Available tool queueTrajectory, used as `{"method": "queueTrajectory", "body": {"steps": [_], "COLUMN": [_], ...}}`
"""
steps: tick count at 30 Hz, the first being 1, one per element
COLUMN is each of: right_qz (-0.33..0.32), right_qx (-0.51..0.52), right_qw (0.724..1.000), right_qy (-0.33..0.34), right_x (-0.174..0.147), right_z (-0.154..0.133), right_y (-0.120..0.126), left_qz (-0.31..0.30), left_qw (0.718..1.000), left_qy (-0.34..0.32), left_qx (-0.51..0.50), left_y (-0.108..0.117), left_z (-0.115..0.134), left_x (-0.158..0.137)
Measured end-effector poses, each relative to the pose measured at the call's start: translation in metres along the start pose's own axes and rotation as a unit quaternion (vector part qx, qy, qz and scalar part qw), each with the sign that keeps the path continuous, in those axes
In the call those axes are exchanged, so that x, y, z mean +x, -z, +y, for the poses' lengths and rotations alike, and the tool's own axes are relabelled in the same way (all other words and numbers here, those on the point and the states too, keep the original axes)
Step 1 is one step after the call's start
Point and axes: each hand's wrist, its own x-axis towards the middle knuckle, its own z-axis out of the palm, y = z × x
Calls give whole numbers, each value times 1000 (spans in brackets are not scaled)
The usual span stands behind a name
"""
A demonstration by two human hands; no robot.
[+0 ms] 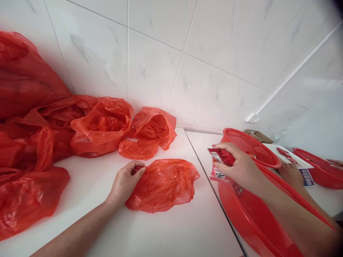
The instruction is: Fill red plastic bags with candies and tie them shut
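My left hand (128, 182) pinches the left edge of a thin red plastic bag (167, 187) that lies loosely spread on the white table. Over the near rim of a large red plastic basket (241, 221), my right hand (237, 162) grips small red wrapped packets (220, 162) with black-and-white print. Its fingers curl round them, and I cannot tell exactly how many there are. A little below that hand, more shiny wrapping (237, 188) shows inside the basket. My forearm hides part of the basket.
Several filled red bags (103, 125) line the left and back of the table (150, 235) by the tiled wall. Right of the table seam stand another red basket (252, 142), a cardboard box (258, 135) and a red basin (318, 171). Another person's hand (292, 175) is there.
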Motion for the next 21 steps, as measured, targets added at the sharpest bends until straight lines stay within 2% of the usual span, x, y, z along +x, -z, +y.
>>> {"method": "queueTrajectory", "body": {"steps": [3,6,9,10,12,15,18,21], "right_qz": [-80,-142,-211,-219,-193,-102,-29,-51], "right_qx": [87,97,65,59,57,36,-58,-120], "right_qw": [986,970,953,951,962,991,997,989], "right_qy": [120,171,207,208,186,84,-30,-74], "right_x": [-2,0,7,10,16,21,15,-4], "right_z": [-41,-64,-67,-64,-55,-31,6,54], "right_y": [-44,-83,-96,-93,-78,-39,0,25], "left_qz": [4,5,7,8,9,14,18,13], "left_qw": [999,996,992,991,990,991,992,994], "left_qy": [-8,-24,-31,-31,-30,-27,-14,8], "left_qx": [-44,-87,-122,-130,-136,-129,-122,-107], "left_y": [1,2,2,3,3,3,3,3], "left_z": [-2,-4,-2,-1,0,-1,-5,-8], "left_x": [1,2,4,4,5,6,7,8]}}
